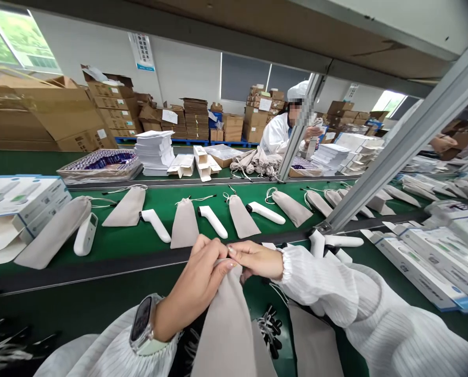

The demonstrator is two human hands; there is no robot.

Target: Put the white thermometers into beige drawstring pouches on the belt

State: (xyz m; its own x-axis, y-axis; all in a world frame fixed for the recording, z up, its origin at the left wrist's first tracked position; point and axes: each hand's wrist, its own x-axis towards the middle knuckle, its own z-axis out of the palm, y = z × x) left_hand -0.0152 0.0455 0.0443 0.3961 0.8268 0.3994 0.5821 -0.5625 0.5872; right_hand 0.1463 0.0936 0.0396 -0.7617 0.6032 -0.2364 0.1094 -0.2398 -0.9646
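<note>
Grey cloth pouch (228,332) is held up in front of the worker, at the near side of the green counter (100,309). Left hand (202,277) and right hand (260,260) meet at its upper end, fingers of both pinched on the cloth. Step in hand, as judged: working that end; the next move calls for a steady two-handed grip. Long axis runs away from the worker, pinched end pointing up and outward.
</note>
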